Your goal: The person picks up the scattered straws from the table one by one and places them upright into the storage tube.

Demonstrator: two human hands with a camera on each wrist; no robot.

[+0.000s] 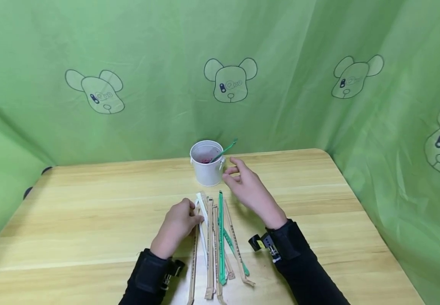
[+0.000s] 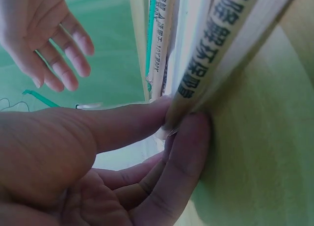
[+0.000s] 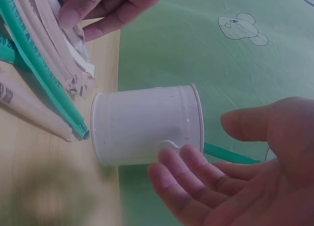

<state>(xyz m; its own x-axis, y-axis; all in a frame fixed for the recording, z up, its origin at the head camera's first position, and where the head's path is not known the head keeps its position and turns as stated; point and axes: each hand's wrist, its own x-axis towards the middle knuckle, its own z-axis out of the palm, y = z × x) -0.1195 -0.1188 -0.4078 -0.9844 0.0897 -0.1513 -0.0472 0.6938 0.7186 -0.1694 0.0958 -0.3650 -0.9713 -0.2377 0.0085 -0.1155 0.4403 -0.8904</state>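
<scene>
My left hand (image 1: 178,222) pinches a brown paper-wrapped straw (image 2: 208,54) between thumb and forefinger, at the left side of a loose bundle. The bundle holds several brown wrapped straws (image 1: 210,254), a white one (image 1: 201,207) and green wrapped ones (image 1: 221,245), lying lengthwise on the table. Behind them stands a small white bucket (image 1: 206,173), with one green straw (image 1: 225,149) leaning out over its right rim. Beside the bucket is my right hand (image 1: 250,186), holding nothing; its fingers are spread and loosely bent in the right wrist view, close to the bucket's handle lug.
The light wooden table (image 1: 101,220) ends just behind the bucket. A green curtain (image 1: 159,84) with printed bear heads hangs along the back and sides. Each wrist wears a black strap (image 1: 288,239) with a small camera. Something reddish (image 1: 206,161) shows inside the bucket.
</scene>
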